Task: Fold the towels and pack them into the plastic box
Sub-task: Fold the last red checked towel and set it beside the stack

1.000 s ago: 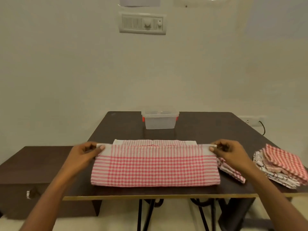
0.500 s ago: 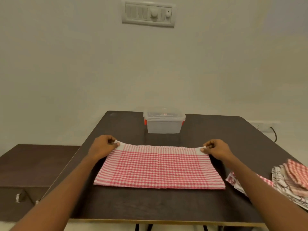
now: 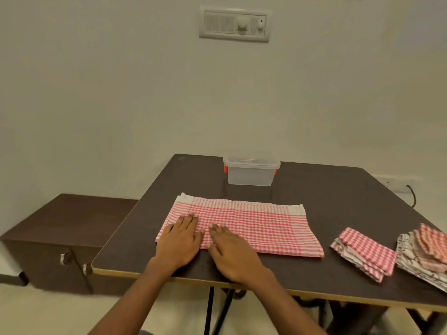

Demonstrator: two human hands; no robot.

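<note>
Head | left grip [image 3: 179, 245] flat, released on towel [image 3: 254, 223] near-left end | right grip [image 3: 232, 252] likewise, just beside

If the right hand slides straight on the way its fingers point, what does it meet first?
Only the checked towel under the right hand, then bare table; the plastic box seems to sit right of that line.

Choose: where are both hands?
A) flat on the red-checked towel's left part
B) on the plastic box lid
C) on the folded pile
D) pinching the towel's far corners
A: the left hand and right hand lie flat with straight fingers on the red-checked towel.
</note>
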